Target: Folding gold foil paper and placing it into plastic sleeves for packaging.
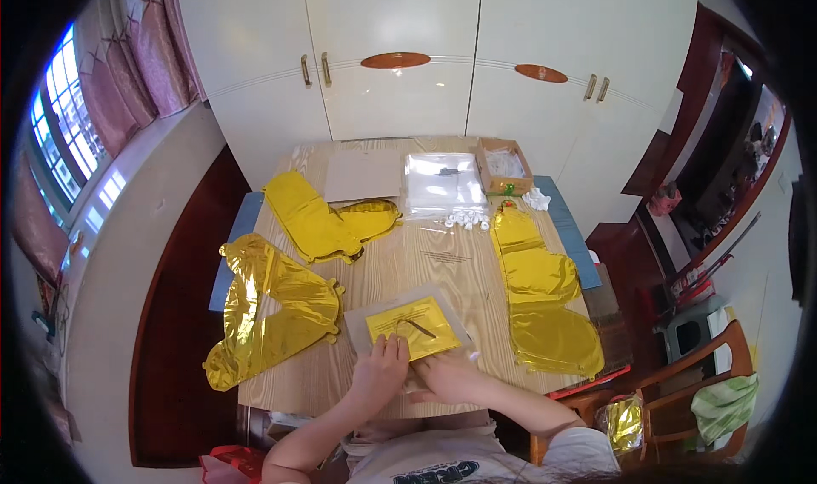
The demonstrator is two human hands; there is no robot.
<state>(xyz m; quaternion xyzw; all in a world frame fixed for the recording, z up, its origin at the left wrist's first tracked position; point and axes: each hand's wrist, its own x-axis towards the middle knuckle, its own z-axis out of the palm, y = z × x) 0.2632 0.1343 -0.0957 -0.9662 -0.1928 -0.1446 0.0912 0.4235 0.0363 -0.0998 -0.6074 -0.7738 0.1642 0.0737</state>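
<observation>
A folded gold foil balloon [434, 320] lies as a flat rectangle on a grey cardboard sheet [359, 324] near the table's front edge. Dark printing and a curved dark line mark its top face. My left hand [385, 367] rests on its lower left edge, fingers stretched out flat over the foil. Beside it, my right hand [448, 375] lies low at the lower edge of the foil and cardboard; its fingers look extended, though their tips are partly hidden. Flat, unfolded gold foil balloons lie around: two on the left [277, 305] [328, 222], one on the right [545, 301].
Along the table's [400, 267] far side are another cardboard sheet [364, 175], a stack of clear plastic bags [447, 182], small white pieces [468, 220] and an open cardboard box [505, 167]. White cabinets stand behind. A wooden chair [736, 348] is at the right.
</observation>
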